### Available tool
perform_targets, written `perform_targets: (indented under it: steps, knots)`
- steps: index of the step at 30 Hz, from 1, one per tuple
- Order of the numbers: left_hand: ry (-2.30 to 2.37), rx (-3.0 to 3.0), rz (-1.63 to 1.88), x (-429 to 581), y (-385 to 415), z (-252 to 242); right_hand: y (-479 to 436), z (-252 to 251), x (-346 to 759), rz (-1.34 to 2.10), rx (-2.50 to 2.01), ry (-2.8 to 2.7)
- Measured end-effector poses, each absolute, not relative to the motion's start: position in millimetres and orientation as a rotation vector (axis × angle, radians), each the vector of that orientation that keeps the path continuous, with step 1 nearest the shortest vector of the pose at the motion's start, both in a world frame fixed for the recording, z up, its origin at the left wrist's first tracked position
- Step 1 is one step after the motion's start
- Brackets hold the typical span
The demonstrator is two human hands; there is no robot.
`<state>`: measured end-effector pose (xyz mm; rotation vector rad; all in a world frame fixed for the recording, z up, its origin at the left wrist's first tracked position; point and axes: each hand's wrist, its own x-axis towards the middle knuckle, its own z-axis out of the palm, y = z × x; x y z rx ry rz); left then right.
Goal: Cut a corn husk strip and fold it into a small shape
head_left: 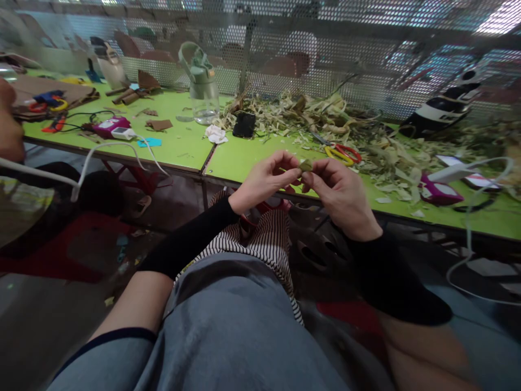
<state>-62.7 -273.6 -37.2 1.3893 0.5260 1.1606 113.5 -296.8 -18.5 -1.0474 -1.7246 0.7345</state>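
Both hands meet just above the front edge of the green table [183, 149]. My left hand [268, 179] is closed, its thumb and fingers pinching a small greenish-brown piece of leaf or husk [305, 165]. My right hand [344, 193] pinches the same piece from the other side. Fingers cover most of the piece, so its full shape is hidden. Behind my right hand lie scissors [344, 154] with red and yellow handles. Past them spreads a long heap of dry, pale husk strips [297, 117].
A clear bottle with a green lid [203, 100], crumpled tissue [215, 134] and a black phone-like object [244, 125] stand beyond my left hand. At right are a dark bottle [437, 114] and a purple device [442, 190] with a white cable. Another person's hand [10, 125] shows far left.
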Motion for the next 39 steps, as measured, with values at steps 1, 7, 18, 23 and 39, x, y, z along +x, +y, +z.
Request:
perform_targets:
  steps: [1,7,18,23,39]
  knots:
    - [0.525,1.413,1.169,-63,-272,-38,-297,-18,113,0.744,-1.055,-1.732]
    - [0.539,1.523,1.262,-59,-267,-44,-297,-13,108,0.749,-1.112,-1.666]
    - [0.666,1.096,1.367,-23,-245,-40,-250,-48,101,0.436,-0.971,-1.373]
    - [0.706,0.983,1.312,-8,-229,-44,-228,-62,114,0.509,-0.983,-1.28]
    - [0.717,1.987,1.286,-8,-156,-61,-189,-43,155,1.028,-1.226,-1.255]
